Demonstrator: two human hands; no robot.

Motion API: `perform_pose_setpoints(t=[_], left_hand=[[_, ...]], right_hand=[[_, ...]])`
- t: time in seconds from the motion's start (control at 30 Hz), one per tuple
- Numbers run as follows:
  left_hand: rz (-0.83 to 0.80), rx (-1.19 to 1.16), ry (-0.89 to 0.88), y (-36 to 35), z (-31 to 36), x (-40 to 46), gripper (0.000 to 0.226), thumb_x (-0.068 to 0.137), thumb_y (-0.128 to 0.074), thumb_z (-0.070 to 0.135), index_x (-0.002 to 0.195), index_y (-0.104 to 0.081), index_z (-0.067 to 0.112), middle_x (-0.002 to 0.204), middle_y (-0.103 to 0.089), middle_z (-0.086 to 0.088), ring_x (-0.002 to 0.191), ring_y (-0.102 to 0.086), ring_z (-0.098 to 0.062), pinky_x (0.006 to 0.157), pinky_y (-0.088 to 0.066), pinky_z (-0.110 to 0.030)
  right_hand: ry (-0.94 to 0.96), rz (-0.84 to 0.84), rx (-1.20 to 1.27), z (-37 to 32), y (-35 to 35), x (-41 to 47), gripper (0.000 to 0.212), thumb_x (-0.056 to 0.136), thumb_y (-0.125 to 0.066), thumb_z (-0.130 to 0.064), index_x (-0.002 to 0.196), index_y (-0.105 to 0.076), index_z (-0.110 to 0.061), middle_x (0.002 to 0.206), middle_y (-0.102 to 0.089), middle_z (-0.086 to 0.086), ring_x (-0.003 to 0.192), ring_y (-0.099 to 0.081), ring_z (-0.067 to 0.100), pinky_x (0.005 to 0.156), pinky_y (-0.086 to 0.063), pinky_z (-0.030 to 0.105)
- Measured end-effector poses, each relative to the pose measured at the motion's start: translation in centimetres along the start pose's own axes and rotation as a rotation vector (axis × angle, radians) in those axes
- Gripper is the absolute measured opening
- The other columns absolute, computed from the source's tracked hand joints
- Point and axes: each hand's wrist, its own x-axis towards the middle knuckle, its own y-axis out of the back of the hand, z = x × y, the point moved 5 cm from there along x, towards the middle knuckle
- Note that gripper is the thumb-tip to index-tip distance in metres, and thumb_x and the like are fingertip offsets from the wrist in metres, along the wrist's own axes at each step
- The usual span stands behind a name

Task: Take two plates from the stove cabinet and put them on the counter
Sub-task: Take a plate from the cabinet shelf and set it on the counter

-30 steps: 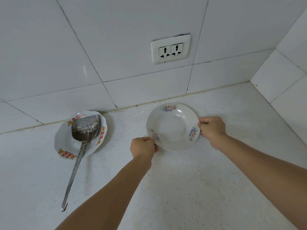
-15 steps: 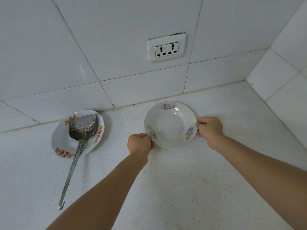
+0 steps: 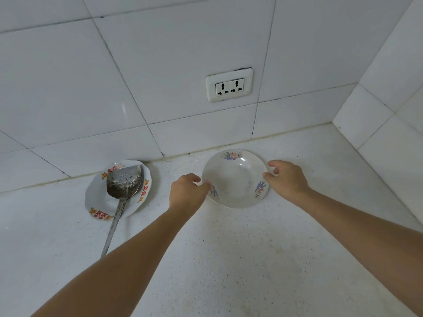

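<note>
Two plates: both down on the speckled white counter (image 3: 229,259), well apart from each other.
Hidden: spatula handle end, cut off behind the left forearm; underside of the floral plate and whether a second plate sits stacked beneath it, impossible to tell.
Cut off: both arms, running out of view at the bottom edge and the lower right edge.
Hard to make out: whether the left fingertips actually touch the rim or only sit against it; dark residue on the spatula blade, nature unclear.
Floral plate (image 3: 235,179): shallow, white, pink and blue flower sprigs at 12, 4 and 8 o'clock on its rim; flat on the counter near the back wall, below the socket.
Left hand (image 3: 187,191): at the plate's 8 o'clock edge, fingers curled narrow, thumb and fingertips at the rim.
Right hand (image 3: 286,179): at the plate's 3 o'clock edge, fingers spread loose and slightly lifted, holding nothing.
Red-patterned plate (image 3: 98,202): at 9 o'clock from the floral plate, tilted against the wall base.
Metal spatula (image 3: 123,181): blade resting in that plate, handle slanting toward 6 o'clock.
Surface: pale stone-look counter, fine dark flecks, dirty grout line along the wall.
Room: white glossy wall tiles (image 3: 68,88), corner at the right, double wall socket (image 3: 229,85) above the floral plate.
</note>
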Motion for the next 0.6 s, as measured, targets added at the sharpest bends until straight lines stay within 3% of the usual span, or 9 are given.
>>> perform_pose_setpoints(t=[0.13,0.27,0.37,0.6], left_hand=[[-0.024,0.243,-0.119,1.5,2.4,-1.4,0.048,0.085,-0.062,0.043,0.128,-0.058,0.022,0.102,-0.065,0.004,0.088,-0.061,-0.015,0.072,-0.049,-0.028],[-0.006,0.455,-0.26,2.9,4.4,-3.1,0.055,0.082,-0.059,0.048,0.133,-0.053,0.026,0.121,-0.063,0.001,0.109,-0.059,-0.021,0.087,-0.052,-0.037],[0.005,0.633,-0.372,3.9,5.5,-4.9,0.058,0.083,-0.055,0.053,0.134,-0.05,0.025,0.126,-0.059,-0.002,0.117,-0.053,-0.025,0.094,-0.045,-0.042],[0.075,0.853,-0.576,5.1,5.0,-10.0,0.066,0.083,-0.048,0.06,0.14,-0.039,0.026,0.137,-0.051,0.001,0.122,-0.045,-0.027,0.093,-0.038,-0.043]], right_hand=[[0.116,-0.06,-0.072,-2.2,1.2,-1.4,0.049,0.089,-0.061,-0.03,0.135,-0.053,-0.016,0.134,-0.057,0.008,0.121,-0.054,0.024,0.095,-0.045,0.035],[0.259,-0.114,-0.183,-4.9,2.5,-3.5,0.052,0.088,-0.06,-0.033,0.137,-0.05,-0.018,0.129,-0.058,0.006,0.117,-0.055,0.024,0.094,-0.047,0.035],[0.376,-0.16,-0.339,-6.9,3.2,-5.7,0.054,0.087,-0.058,-0.037,0.138,-0.048,-0.022,0.128,-0.055,0.005,0.121,-0.049,0.024,0.095,-0.046,0.04],[0.645,-0.209,-0.684,-9.2,2.7,-11.2,0.059,0.088,-0.052,-0.044,0.141,-0.038,-0.024,0.143,-0.04,0.006,0.132,-0.036,0.027,0.104,-0.037,0.037]])
